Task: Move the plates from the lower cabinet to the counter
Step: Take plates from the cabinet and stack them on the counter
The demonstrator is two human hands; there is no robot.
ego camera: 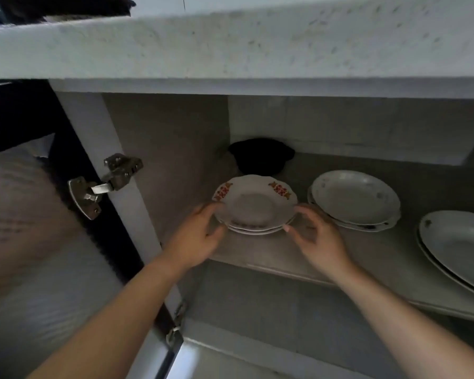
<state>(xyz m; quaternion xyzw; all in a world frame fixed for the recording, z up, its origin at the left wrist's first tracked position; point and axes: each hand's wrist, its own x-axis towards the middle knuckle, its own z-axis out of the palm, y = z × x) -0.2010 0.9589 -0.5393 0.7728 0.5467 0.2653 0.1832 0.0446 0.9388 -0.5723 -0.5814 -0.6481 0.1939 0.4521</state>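
1. At the centre of the frame, on the cabinet shelf (257, 251), I see a short stack of flowered plates (255, 206). It lies flat and face up. The plates are round, so they have no long axis; red motifs sit on the far-left and far-right rim.
2. The left hand (200, 233) meets the stack's left rim with its fingers curled at the edge. Blur keeps me from telling whether it has clamped.
3. The right hand (316, 237) is at the right rim, thumb tip against a lower plate's edge, fingers curled just beside it. I cannot tell whether it grips.
4. Just behind the stack sits a dark object (260, 155), too dim to identify.
5. Right of centre lies a stack of white plates (356, 198), flat and apart from the first.
6. At the right edge are stacked oval dishes (460, 239), their long axis running upper left to lower right.
7. Left of centre is a metal hinge (107, 181); the counter edge (230, 42) spans the top.
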